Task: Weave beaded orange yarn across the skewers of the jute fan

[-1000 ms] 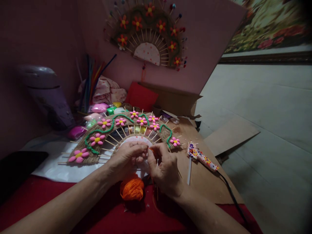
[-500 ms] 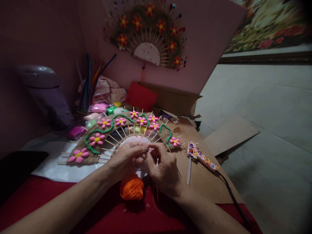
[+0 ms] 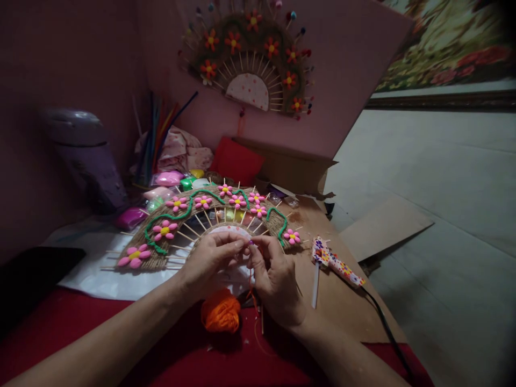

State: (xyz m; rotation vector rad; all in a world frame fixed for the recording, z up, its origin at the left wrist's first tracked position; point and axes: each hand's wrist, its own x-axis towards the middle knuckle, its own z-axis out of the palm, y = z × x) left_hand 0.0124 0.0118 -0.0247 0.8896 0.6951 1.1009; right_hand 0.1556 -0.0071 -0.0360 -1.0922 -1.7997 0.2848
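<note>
My left hand [image 3: 215, 258] and my right hand [image 3: 278, 285] meet fingertip to fingertip over the near edge of a half-round twine fan [image 3: 150, 257]. Thumb and forefinger of my right hand pinch a tiny purple bead-like piece [image 3: 250, 242]. The left fingertips are pinched together against it; what they hold is hidden. Orange thread [image 3: 250, 282] hangs below my right hand, close to a ball of orange yarn [image 3: 221, 312] on the red cloth. Pink clay flowers [image 3: 164, 230] and a wavy green strip [image 3: 189, 207] decorate the fan, which has thin sticks poking out.
A flower-patterned glue gun [image 3: 337, 263] lies on cardboard [image 3: 342, 314] at right, its black cord trailing forward. Bagged coloured clay [image 3: 168, 178] and a purple flask [image 3: 86, 161] stand behind, at left. A similar fan [image 3: 226, 59] hangs on the pink wall.
The fingertips have shifted slightly, and the purple piece now shows between them. Orange thread is now visible below my right hand. The whole view has moved a little.
</note>
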